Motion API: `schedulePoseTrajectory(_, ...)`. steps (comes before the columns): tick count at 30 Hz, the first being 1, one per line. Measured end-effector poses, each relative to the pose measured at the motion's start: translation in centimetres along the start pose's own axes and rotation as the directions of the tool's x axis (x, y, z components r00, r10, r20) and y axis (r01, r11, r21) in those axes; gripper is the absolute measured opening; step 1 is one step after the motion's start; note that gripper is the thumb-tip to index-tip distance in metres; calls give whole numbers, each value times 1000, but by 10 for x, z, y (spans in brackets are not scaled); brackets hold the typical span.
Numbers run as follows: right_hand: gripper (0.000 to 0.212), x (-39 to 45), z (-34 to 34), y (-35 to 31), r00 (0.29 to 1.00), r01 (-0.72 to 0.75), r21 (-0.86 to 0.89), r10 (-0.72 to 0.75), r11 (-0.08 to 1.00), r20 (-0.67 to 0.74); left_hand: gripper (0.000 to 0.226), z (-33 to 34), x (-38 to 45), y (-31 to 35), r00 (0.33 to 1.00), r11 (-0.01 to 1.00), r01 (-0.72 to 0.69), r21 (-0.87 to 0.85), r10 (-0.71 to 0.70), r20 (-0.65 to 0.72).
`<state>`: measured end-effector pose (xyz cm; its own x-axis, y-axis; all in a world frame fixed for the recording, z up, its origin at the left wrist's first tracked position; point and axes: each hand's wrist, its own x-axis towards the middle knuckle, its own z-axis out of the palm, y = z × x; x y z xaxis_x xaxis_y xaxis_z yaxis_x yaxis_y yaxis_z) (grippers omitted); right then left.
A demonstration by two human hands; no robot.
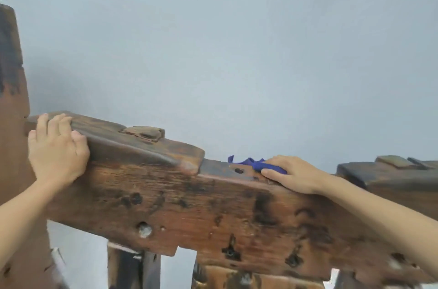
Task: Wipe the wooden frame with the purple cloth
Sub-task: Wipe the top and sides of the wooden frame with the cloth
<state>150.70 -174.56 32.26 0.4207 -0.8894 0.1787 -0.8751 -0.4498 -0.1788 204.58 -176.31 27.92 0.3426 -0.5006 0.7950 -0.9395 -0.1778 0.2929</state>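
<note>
At the far left a tall wooden post (11, 111) rises up, dark and worn near its top, reddish brown lower down. From it the heavy crossbeam of the wooden frame (189, 213) runs off to the right, sloping a little downward in this view, its face old and pitted with dark stains, knots and small holes.

The person's left hand (57, 149) rests on the raised, rounded top block at the beam's left end, just beside the post. Its grip is loose and holds nothing: the fingers lie fairly straight over the top edge of the wood, palm against the front face, the bare forearm coming up from the lower left corner.

A little to the right, a small wooden peg (144, 133) sits set into the top of that raised block. Past it the block ends and the top of the beam steps down into a lower notch.

In that notch lies the purple cloth (258, 165), bunched on the beam's top surface, with a loose end sticking up to its left. The right hand (294, 174) lies over the cloth and presses it flat to the wood, fingers pointing left, thumb along the front edge.

Farther right a second raised block (379, 175) of the frame begins. Behind everything stands a plain pale grey wall (237, 40).
</note>
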Motion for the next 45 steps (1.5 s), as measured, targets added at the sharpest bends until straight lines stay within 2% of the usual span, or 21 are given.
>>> schedulePoseTrajectory(3, 44, -16, -11, 41, 984, -177, -165, 176, 970, -20, 74, -15, 3, 25, 964, 984, 134, 116, -157, 215)
schedulePoseTrajectory(5, 55, -22, -18, 63, 960, -276, -260, 278, 925, -29, 75, -28, -9, 76, 945, 982, 114, 154, -155, 288)
schedulePoseTrajectory(8, 66, -3, -25, 67, 909, -387, -311, 415, 868, 27, 70, -36, -53, 180, 901, 986, -84, 143, 14, 433)
schedulePoseTrajectory(10, 67, 16, -24, 65, 874, -404, -309, 464, 861, 148, 73, -36, -92, 260, 808, 958, -280, 64, 199, 555)
schedulePoseTrajectory(12, 66, 29, -20, 65, 850, -406, -249, 463, 880, 251, 92, -33, -126, 332, 663, 911, -405, -75, 349, 662)
schedulePoseTrajectory(13, 66, 33, -18, 69, 852, -395, -209, 442, 895, 280, 99, -30, -138, 364, 613, 907, -406, -111, 360, 703)
schedulePoseTrajectory(15, 74, 31, -17, 75, 887, -343, -199, 386, 918, 253, 93, -25, -142, 407, 576, 936, -333, -112, 296, 762)
schedulePoseTrajectory(17, 73, 19, -23, 83, 943, -244, -295, 296, 924, 149, 79, -17, -137, 421, 549, 961, -257, -105, 235, 802)
schedulePoseTrajectory(19, 68, 0, -35, 101, 979, -140, -418, 187, 898, 75, 72, -9, -132, 424, 509, 963, -240, -119, 230, 830)
schedulePoseTrajectory(21, 59, -15, -55, 122, 980, -127, -430, 181, 894, 86, 70, -2, -128, 424, 490, 961, -236, -146, 248, 836)
schedulePoseTrajectory(24, 44, -10, -75, 143, 941, -213, -293, 277, 932, 196, 68, 5, -125, 428, 499, 967, -198, -163, 242, 832)
schedulePoseTrajectory(26, 33, 5, -75, 154, 886, -276, -161, 315, 948, 341, 63, 8, -124, 430, 525, 970, -157, -183, 239, 817)
schedulePoseTrajectory(29, 34, 15, -70, 159, 740, -361, -15, 297, 932, 603, 52, 11, -120, 426, 554, 967, -115, -226, 251, 794)
schedulePoseTrajectory(31, 40, 13, -72, 159, 691, -373, -2, 279, 928, 667, 48, 11, -118, 423, 562, 964, -106, -242, 259, 785)
schedulePoseTrajectory(33, 46, 6, -75, 161, 733, -360, -35, 306, 932, 608, 47, 12, -117, 419, 564, 963, -103, -247, 261, 783)
schedulePoseTrajectory(37, 46, -14, -86, 183, 899, -238, -87, 254, 967, 356, 46, 16, -119, 417, 577, 952, -157, -262, 303, 758)
schedulePoseTrajectory(41, 52, -39, -106, 213, 955, -263, -94, 273, 960, 118, 44, 18, -115, 420, 556, 947, -196, -254, 321, 767)
schedulePoseTrajectory(45, 40, -72, -106, 216, 994, -105, -68, 105, 992, -4, 40, 21, -112, 420, 535, 953, -183, -239, 301, 790)
